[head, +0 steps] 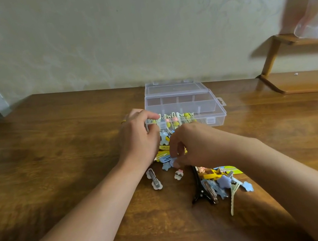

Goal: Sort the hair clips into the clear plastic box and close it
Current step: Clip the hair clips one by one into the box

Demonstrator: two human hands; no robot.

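Steadying the clear plastic box (211, 109) by its near-left corner, the left hand (138, 136) curls its fingers on the rim, probably so the box does not slide while clips go in. The right hand (190, 146) pinches a small pale blue clip (173, 162) with narrow fingertips, just above the loose hair clips (218, 184). These lie on the wooden table (54, 160) toward its near edge, and the box stands open behind them, near the far edge.

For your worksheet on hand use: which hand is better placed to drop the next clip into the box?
Right. The right hand already pinches a pale blue clip from the pile, while the left hand grips the box at its front corner.
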